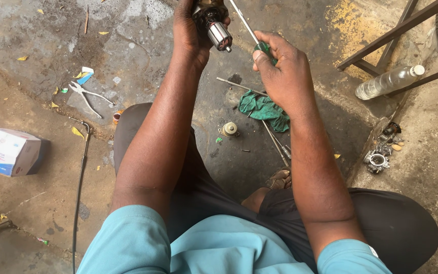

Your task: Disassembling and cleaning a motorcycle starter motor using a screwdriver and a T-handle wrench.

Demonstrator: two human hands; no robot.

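1. Above my knees, over the concrete floor (36,213), my left hand (191,30) is wrapped around a motor armature (214,25).
2. My right hand (282,71) is clenched on a green-handled screwdriver (264,48) beside the armature.
3. Green rag (264,109) and pliers (89,96) lie below.

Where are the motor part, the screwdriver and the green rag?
motor part (218,31): head view, on its copper and steel end below the left hand.
screwdriver (263,48): head view, on the green handle in the right hand.
green rag (262,109): head view, on the middle of the cloth.
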